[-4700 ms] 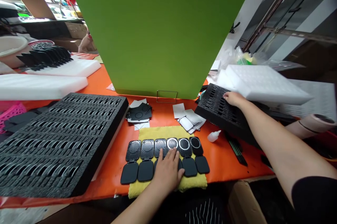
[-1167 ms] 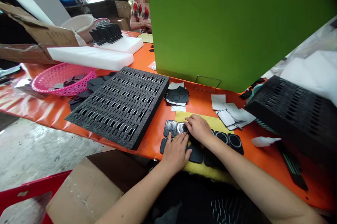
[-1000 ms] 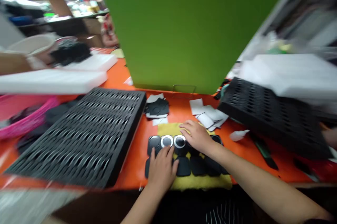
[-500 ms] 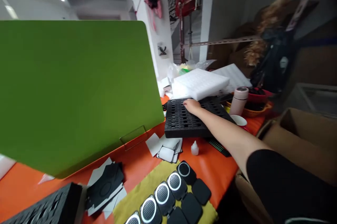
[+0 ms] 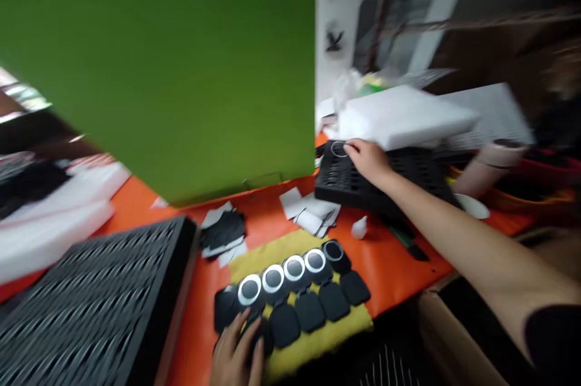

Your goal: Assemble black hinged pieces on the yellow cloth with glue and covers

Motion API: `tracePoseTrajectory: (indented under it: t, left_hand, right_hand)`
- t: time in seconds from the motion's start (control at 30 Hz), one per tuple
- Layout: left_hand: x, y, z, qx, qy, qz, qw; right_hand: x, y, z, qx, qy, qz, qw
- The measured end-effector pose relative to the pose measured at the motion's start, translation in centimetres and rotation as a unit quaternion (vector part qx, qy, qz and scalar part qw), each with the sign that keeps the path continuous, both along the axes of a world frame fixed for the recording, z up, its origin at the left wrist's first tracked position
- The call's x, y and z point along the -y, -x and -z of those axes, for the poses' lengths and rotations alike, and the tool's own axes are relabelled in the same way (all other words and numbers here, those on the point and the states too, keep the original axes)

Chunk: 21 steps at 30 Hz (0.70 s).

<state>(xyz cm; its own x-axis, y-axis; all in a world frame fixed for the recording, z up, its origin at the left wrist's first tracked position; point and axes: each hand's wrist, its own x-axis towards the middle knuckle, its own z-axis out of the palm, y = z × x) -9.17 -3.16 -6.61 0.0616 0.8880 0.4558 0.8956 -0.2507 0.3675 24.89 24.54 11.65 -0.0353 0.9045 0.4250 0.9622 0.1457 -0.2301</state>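
My right hand (image 5: 370, 162) reaches over a black slotted foam tray (image 5: 338, 192), with thumb and finger pinched on a thin pale ring (image 5: 338, 149). My left hand (image 5: 238, 353) has come in at the bottom, fingers spread, at the near edge of a row of black hinged folding pads. It seems to touch the leftmost ones. Several of these pads carry a bright silver ring (image 5: 273, 278) on their upper half, and their plain black lower halves (image 5: 310, 311) lie toward me. The leftmost upper pad (image 5: 226, 307) shows no bright ring. A yellow cloth (image 5: 295, 368) lies beneath them.
Another black slotted tray (image 5: 91, 301) stands at left. A green board (image 5: 172, 71) rises behind the orange table (image 5: 267, 204). White and black sheets, a small white bottle (image 5: 359, 228), white foam (image 5: 403, 114) and a pink flask (image 5: 490, 165) sit around.
My view has turned left and down. My left hand has come into view at the pads. My right hand, still over the far tray, now shows a ring at its fingertips.
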Motion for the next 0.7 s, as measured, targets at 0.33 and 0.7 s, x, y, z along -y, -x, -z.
tracePoseTrajectory:
  t: [0.33,0.7]
  left_hand:
    - [1.4,1.8,-1.5,0.005,0.107,-0.109,0.988]
    - [0.7,2.9,-1.1,0.034,0.148,-0.121,0.981]
  right_hand:
    - [13.5,23.8,11.5,-0.154,0.25,-0.429,0.855]
    - [14.6,29.7,14.2,0.079,0.191,-0.42,0.884]
